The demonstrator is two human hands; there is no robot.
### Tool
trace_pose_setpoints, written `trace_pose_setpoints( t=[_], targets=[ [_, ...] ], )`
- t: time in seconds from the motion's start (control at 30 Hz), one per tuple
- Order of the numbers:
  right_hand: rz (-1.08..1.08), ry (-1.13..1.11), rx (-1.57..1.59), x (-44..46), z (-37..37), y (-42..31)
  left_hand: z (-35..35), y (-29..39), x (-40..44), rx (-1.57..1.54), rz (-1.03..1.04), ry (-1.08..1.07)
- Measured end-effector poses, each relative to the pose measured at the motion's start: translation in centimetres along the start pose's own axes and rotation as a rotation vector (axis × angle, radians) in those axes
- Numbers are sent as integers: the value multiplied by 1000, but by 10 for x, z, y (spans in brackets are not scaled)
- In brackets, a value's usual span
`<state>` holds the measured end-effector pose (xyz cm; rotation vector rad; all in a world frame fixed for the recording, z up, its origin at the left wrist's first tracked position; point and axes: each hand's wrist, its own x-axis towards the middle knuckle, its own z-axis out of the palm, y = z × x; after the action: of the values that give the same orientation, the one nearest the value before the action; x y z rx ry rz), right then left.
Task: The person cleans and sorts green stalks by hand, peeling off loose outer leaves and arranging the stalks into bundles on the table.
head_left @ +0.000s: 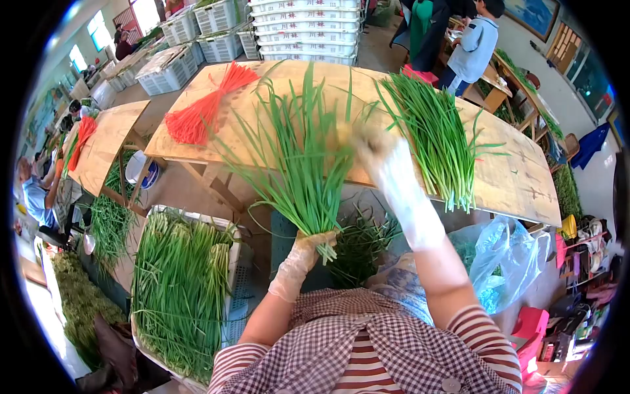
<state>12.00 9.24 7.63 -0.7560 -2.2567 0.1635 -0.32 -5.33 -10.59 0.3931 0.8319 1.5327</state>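
Note:
A loose bunch of long green leaves [308, 157] stands fanned out in front of me, its pale stem ends held in my gloved left hand [307, 248], whose fingers are wrapped round them. My gloved right hand [375, 141] is beside the bunch's upper right side, smeared by motion, so its fingers cannot be made out. On the wooden table [512, 177], a neat pile of green leaves [436, 131] lies to the right. Red ties [210, 105] lie in a bundle on the table's left part.
A white crate [231, 276] full of greens is at my lower left. Right of me hangs a clear plastic bag [505, 262]. Stacked white crates [307, 29] rise behind the table. People [476, 49] stand at the back right; another person [39, 197] sits far left.

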Motion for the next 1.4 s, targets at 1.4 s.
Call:
trace_pose_setpoints(
  t=[1.4],
  targets=[
    [470, -496, 36, -137, 5, -30, 80, 28, 10, 146, -96, 43]
  ],
)
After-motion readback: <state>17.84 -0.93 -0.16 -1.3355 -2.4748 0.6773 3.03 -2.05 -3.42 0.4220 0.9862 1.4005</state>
